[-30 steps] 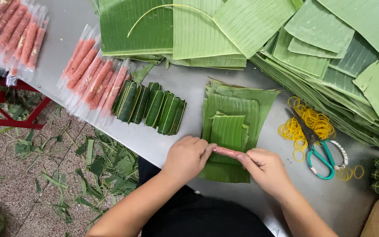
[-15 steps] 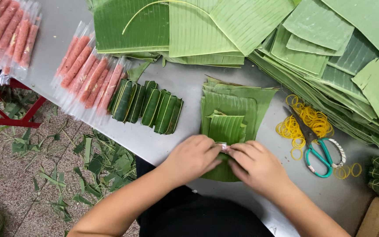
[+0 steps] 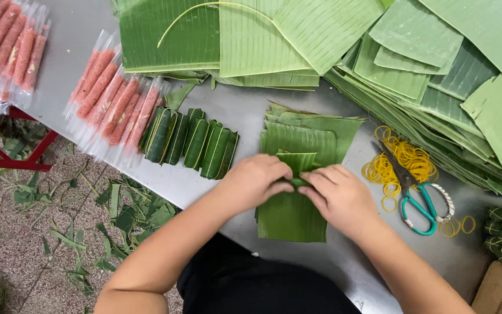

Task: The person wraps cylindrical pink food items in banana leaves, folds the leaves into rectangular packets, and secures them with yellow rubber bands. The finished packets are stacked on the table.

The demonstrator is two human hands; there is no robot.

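Well off to the left of the grip lie pink sausages in clear wrap (image 3: 114, 104), then five leaf-wrapped rolls (image 3: 190, 142). The left hand (image 3: 254, 183) and right hand (image 3: 338, 197) meet fingertip to fingertip, both closed on a folded banana leaf strip (image 3: 291, 215) lying beneath them. Yellow rubber bands (image 3: 408, 160) and teal-handled scissors (image 3: 416, 195) lie just right of the grip.

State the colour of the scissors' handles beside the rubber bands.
Teal green, one loop wrapped in white; the head view shows the scissors clearly.
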